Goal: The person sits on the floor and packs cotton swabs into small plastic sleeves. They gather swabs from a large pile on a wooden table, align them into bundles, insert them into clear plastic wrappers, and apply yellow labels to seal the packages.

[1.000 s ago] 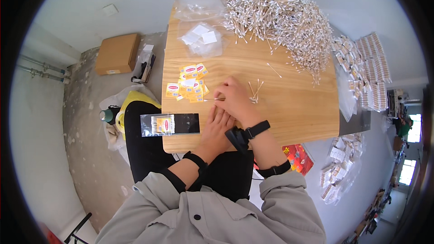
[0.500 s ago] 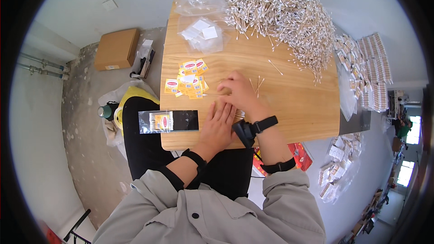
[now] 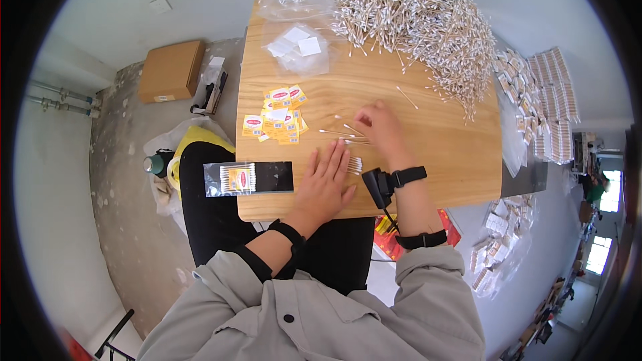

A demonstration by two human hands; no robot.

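My left hand (image 3: 324, 184) lies flat with fingers stretched out over a row of cotton swabs (image 3: 354, 165). White tips and part of the sticks show at the right of the palm; the rest is covered. My right hand (image 3: 381, 127) is just beyond it, fingers curled in. Several loose cotton swabs (image 3: 348, 135) fan out leftward from under its fingers, their right ends hidden by the hand. To the left, a filled clear pack of swabs (image 3: 237, 178) with a yellow card lies on a black strip (image 3: 273, 177) at the table's edge.
Yellow-and-white cards (image 3: 281, 117) are heaped at the left. Clear plastic bags (image 3: 297, 50) lie behind them. A big pile of cotton swabs (image 3: 421, 20) covers the far right of the wooden table (image 3: 441, 160). Packed swabs (image 3: 555, 103) stand stacked beyond the right edge.
My right hand has moved right, away from the left fingertips, and its wrist has swung outward. Loose swabs now show between the hands. The left hand stays almost in place.
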